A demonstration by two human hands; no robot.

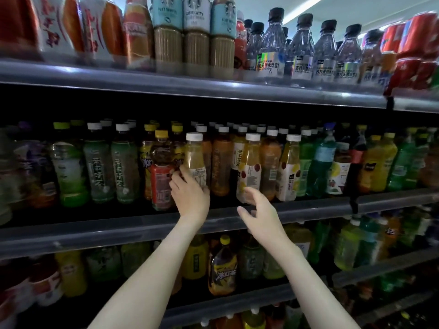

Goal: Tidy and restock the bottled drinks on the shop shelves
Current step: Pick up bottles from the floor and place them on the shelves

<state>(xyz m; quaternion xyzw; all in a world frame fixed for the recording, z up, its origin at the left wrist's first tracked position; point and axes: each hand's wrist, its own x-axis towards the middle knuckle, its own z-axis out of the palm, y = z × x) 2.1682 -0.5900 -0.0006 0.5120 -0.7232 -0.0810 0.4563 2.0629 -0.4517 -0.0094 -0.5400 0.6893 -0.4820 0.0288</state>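
On the middle shelf [99, 230] stand rows of bottled drinks. My left hand [188, 194] grips the lower part of a pale yellow bottle with a white cap [194, 155], which stands at the shelf front. Just left of it is a dark tea bottle with a yellow cap and red label [161, 169]. My right hand [259, 211] hovers with relaxed fingers in front of the base of a second white-capped yellow bottle [249, 167], holding nothing.
Green tea bottles [99, 167] fill the left of the middle shelf, orange and green drinks [384, 162] the right. The top shelf carries coffee bottles [196, 36] and clear water bottles [301, 53]. Lower shelves hold more yellow and green bottles [223, 269].
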